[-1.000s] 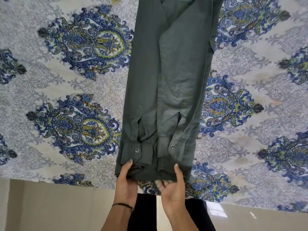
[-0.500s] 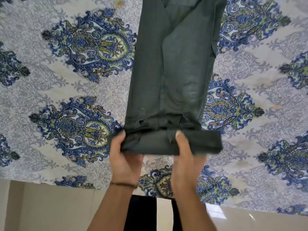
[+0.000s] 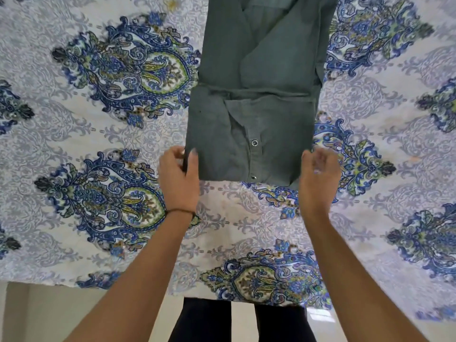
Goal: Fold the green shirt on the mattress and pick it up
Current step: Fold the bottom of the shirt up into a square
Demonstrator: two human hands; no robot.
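Observation:
The green shirt (image 3: 251,114) lies as a long narrow strip on the patterned mattress sheet (image 3: 103,134). Its near end is doubled back over the middle, showing a placket with two snap buttons. My left hand (image 3: 178,178) is at the left edge of that folded part, thumb on top of the cloth and fingers curled round the edge. My right hand (image 3: 318,176) is blurred beside the right edge, fingers loosely bent, with no cloth seen in it. The shirt's far end runs out of the top of the frame.
The sheet with blue and green paisley medallions spreads wide on both sides of the shirt. The mattress's near edge (image 3: 138,286) crosses the lower frame, with pale floor tiles (image 3: 49,314) and my dark-clothed legs (image 3: 209,319) below it.
Both hands carried the shirt's near end forward and laid it over the middle, shortening the strip. The hands then moved apart to the fold's side edges, and the right hand let go.

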